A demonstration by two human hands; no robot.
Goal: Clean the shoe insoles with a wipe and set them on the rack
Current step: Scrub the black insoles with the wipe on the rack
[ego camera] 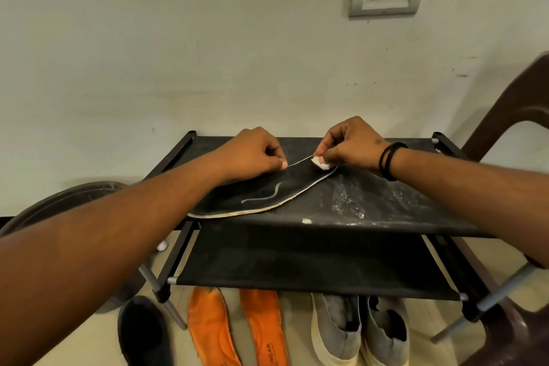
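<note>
On the rack's (386, 211) top shelf lies a dark insole (261, 196), its far edge pinched by the left hand (252, 154) while the right hand (350, 142) grips a wadded white wipe (320, 163) against it.

left hand (255, 154) pinching, right hand (347, 144) curled, pinching

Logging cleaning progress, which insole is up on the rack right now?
The black insole with the pale squiggle, on the rack's top shelf. The two orange insoles lie on the floor below.
</note>
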